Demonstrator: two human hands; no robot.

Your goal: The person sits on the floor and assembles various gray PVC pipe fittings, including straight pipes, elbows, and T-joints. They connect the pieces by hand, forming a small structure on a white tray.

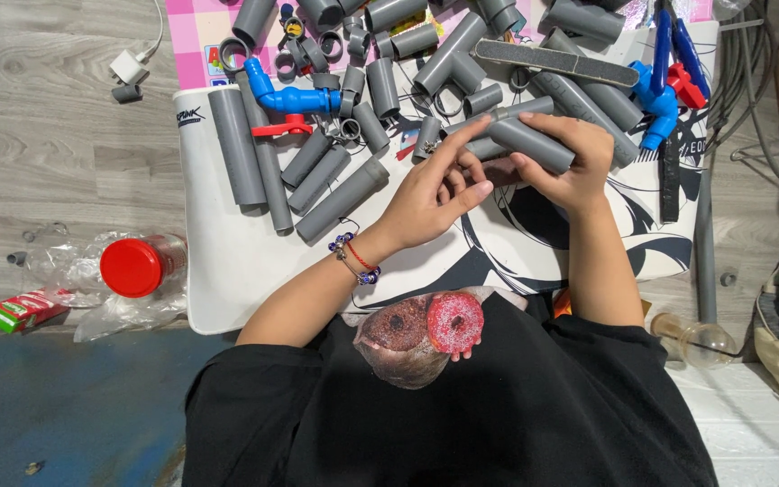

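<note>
Pipe (534, 142), a short grey piece at upper centre, sits gripped in the right hand (570, 167) while the left hand (430, 194), fingers loosely spread, touches its end, and many loose grey pieces (317, 176) appear unjoined on the white mat (227, 271) at upper left.

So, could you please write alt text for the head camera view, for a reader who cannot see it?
Seen from above, a person's right hand holds a short grey pipe while the left hand touches its end, over a white mat strewn with grey pipe pieces and blue fittings. A red-lidded jar lies on the floor nearby.
</note>
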